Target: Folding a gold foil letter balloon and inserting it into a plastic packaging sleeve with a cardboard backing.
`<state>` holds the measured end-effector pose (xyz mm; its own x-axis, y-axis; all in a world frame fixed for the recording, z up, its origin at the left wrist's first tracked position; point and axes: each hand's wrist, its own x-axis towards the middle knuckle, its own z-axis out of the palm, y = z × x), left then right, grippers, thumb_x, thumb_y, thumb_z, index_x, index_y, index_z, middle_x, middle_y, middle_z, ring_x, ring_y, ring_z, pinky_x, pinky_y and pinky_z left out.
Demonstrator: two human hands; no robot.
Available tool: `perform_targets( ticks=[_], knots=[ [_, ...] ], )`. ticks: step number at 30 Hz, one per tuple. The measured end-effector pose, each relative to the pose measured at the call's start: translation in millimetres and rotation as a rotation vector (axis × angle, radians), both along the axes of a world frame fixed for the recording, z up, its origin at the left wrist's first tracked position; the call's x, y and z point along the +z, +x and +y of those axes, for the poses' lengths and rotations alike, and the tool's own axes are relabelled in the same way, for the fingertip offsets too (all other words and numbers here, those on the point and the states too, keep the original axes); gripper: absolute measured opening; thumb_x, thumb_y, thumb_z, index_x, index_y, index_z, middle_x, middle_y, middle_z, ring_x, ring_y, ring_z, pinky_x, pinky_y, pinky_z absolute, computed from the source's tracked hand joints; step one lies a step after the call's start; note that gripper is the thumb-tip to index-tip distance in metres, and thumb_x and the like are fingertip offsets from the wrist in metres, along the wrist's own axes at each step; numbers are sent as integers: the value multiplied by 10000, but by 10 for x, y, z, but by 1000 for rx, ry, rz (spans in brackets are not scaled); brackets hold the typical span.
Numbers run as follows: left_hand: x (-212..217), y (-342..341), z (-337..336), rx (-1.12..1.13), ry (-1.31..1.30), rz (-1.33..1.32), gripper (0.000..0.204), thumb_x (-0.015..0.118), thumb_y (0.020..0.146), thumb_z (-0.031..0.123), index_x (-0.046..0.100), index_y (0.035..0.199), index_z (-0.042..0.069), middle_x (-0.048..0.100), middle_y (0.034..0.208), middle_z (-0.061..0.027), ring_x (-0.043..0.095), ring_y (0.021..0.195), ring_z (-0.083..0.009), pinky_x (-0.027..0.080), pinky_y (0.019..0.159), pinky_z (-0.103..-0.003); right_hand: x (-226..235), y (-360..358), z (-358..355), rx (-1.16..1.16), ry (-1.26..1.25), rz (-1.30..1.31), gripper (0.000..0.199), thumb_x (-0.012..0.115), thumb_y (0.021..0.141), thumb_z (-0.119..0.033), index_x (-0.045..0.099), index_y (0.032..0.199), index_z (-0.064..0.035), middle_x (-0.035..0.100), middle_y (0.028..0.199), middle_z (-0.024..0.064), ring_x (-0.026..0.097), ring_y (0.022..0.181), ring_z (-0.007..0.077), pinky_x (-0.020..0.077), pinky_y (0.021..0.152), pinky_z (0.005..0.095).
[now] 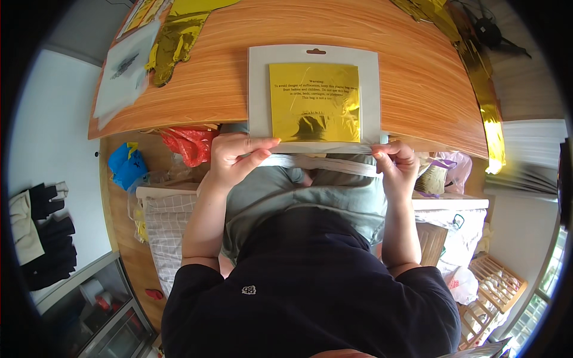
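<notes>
A flat clear plastic bag (373, 89) with a hang hole at its top lies over the front edge of the wooden table. Inside it, a square of folded shiny gold foil (314, 110) shows against a pale backing, under several lines of dark print. My left hand (236, 158) pinches the near left end of the bag between thumb and forefinger. At the near right corner, my right hand (397, 164) pinches the film in the same way. The bag's near edge stretches between both hands, above my lap.
On the table (221, 83), clear bags (128, 71) lie at the left beside crumpled gold foil (179, 45). More gold foil (477, 77) hangs over the right edge. Below the left side are a red plastic bag (188, 146) and a blue bag (126, 166). A slatted wooden rack (498, 280) stands lower right.
</notes>
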<state>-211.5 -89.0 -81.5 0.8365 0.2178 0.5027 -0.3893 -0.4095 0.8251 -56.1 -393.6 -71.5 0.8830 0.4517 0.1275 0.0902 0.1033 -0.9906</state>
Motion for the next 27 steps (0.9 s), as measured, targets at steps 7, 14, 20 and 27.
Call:
perform_targets(
  ticks=[7, 14, 20, 27],
  knots=[
    [-148, -80, -81, 4, -122, 104, 211, 718, 994, 112, 770, 1161, -5, 789, 1082, -139, 737, 861, -147, 613, 780, -282, -79, -62, 10, -11, -3, 97, 119, 803, 936, -90, 700, 928, -30, 737, 833, 40, 565, 620, 41, 445, 558, 201],
    [-390, -87, -291, 102, -355, 80, 243, 669, 1010, 26, 734, 1242, -1, 759, 1124, -94, 702, 921, -114, 632, 789, -310, -75, -161, 99, -90, 53, 130, 117, 797, 948, -93, 692, 948, -41, 767, 855, 49, 556, 631, 15, 414, 567, 178],
    [-277, 23, -494, 137, -612, -61, 281, 656, 1013, 2, 714, 1288, -6, 767, 1042, -76, 693, 848, -92, 585, 706, -250, -96, -214, 191, -198, 61, 48, 177, 772, 948, -44, 639, 1064, -56, 733, 759, 57, 489, 521, 39, 362, 492, 189],
    [-371, -60, -511, 219, -505, -84, 323, 532, 1049, -17, 663, 1344, -7, 600, 828, -6, 588, 701, -61, 643, 630, -302, -72, -281, 121, -184, 43, 240, 216, 756, 956, -50, 628, 1130, -57, 755, 780, 70, 465, 502, 33, 340, 486, 201]
  ],
)
